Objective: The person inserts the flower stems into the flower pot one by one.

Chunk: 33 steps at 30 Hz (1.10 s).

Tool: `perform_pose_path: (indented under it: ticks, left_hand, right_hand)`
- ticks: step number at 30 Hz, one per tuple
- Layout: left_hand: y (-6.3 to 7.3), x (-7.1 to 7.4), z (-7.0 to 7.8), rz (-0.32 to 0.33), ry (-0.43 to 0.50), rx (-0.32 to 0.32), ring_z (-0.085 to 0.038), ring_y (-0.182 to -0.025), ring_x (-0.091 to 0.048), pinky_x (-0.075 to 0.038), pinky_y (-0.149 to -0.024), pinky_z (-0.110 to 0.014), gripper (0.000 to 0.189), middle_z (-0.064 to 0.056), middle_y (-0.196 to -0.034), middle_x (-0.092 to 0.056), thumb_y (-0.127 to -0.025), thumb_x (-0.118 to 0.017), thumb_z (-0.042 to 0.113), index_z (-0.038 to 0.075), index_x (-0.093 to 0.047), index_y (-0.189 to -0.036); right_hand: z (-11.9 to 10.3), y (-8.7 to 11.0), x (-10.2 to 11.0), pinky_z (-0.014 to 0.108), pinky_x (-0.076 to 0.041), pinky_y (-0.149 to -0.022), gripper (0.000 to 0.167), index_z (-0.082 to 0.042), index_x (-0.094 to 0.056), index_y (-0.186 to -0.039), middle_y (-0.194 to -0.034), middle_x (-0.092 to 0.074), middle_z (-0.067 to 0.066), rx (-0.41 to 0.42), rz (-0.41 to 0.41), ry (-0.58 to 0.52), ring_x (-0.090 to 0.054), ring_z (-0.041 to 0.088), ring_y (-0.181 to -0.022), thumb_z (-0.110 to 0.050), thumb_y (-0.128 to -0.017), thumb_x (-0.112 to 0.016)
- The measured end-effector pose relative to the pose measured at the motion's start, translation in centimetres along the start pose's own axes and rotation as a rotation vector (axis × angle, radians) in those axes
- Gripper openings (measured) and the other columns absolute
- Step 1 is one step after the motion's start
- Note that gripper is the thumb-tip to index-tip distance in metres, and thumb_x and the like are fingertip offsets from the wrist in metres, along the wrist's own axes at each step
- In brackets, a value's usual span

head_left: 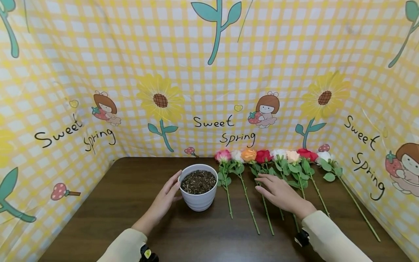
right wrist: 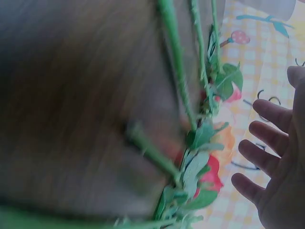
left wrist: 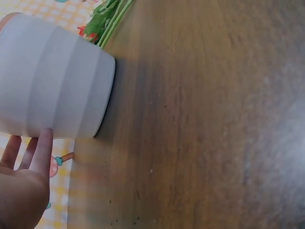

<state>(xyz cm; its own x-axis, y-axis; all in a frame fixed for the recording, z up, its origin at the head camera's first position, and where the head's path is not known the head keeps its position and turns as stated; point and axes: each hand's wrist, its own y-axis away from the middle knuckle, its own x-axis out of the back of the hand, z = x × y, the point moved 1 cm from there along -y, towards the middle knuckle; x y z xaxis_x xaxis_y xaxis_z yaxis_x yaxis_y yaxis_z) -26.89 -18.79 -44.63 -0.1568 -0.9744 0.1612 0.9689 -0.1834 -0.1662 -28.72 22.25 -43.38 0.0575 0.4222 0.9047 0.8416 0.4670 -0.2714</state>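
While the left hand rests straight-fingered against the white flowerpot on the tabletop, apparently steadying it, the right hand hovers, grip wide and empty, over roses laid side by side, seemingly to keep each separate.

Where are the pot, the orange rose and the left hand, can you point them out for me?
Pot [head_left: 199, 201]: head view, on its front wall.
Orange rose [head_left: 249, 155]: head view, on its bloom.
Left hand [head_left: 163, 200]: head view, on the back of the hand.
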Motion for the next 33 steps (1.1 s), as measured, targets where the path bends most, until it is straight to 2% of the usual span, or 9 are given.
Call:
perform_pose_path:
  ticks: [6, 15, 23, 28, 33]
  left_hand:
    - [0.1, -0.3, -0.1, 0.004, 0.016, 0.007, -0.036, -0.143, -0.03, -0.046, -0.101, -0.056, 0.053, -0.015, -0.162, -0.025, -0.11, -0.042, 0.034, 0.017, -0.03, -0.159]
    - [0.0, -0.3, -0.3, 0.01, 0.026, 0.008, -0.034, -0.144, -0.028, -0.045, -0.102, -0.056, 0.053, -0.01, -0.163, -0.022, -0.11, -0.041, 0.035, 0.02, -0.029, -0.159]
    - [0.1, -0.3, -0.5, 0.003, 0.037, 0.026, -0.032, -0.144, -0.028, -0.045, -0.103, -0.055, 0.053, -0.007, -0.164, -0.021, -0.11, -0.041, 0.035, 0.022, -0.028, -0.16]
    - [0.3, -0.1, -0.6, 0.006, 0.035, 0.033, -0.032, -0.144, -0.028, -0.045, -0.103, -0.055, 0.053, -0.008, -0.164, -0.021, -0.11, -0.042, 0.035, 0.023, -0.028, -0.16]
    - [0.1, -0.1, -0.5, 0.002, 0.03, 0.031, -0.031, -0.144, -0.028, -0.044, -0.104, -0.055, 0.054, -0.008, -0.164, -0.02, -0.109, -0.043, 0.037, 0.025, -0.028, -0.16]
  right_hand:
    - [-1.1, -1.3, -0.7, 0.058, -0.042, -0.103, 0.048, -0.01, -0.058, -0.14, -0.14, -0.054, 0.01, 0.021, -0.041, -0.072, -0.051, 0.033, -0.128, -0.043, -0.105, -0.051]
    - [-2.3, -2.8, -2.0, 0.05, -0.052, -0.091, 0.047, -0.007, -0.055, -0.14, -0.132, -0.059, 0.015, -0.019, -0.159, -0.301, -0.06, 0.029, -0.113, -0.035, -0.103, -0.06]
    - [-3.2, -4.6, -3.6, 0.043, -0.055, -0.081, 0.044, -0.004, -0.059, -0.136, -0.111, -0.07, 0.007, -0.031, -0.18, -0.337, -0.065, 0.022, -0.099, -0.026, -0.099, -0.067]
    - [-3.8, -5.5, -5.0, 0.036, -0.056, -0.073, 0.04, -0.002, -0.062, -0.131, -0.101, -0.071, 0.002, -0.081, -0.181, -0.372, -0.067, 0.016, -0.088, -0.022, -0.096, -0.07]
    - [-4.4, -6.4, -5.9, 0.032, -0.056, -0.062, 0.041, 0.001, -0.063, -0.128, -0.09, -0.071, 0.002, -0.166, -0.178, -0.443, -0.066, 0.014, -0.071, -0.019, -0.093, -0.073]
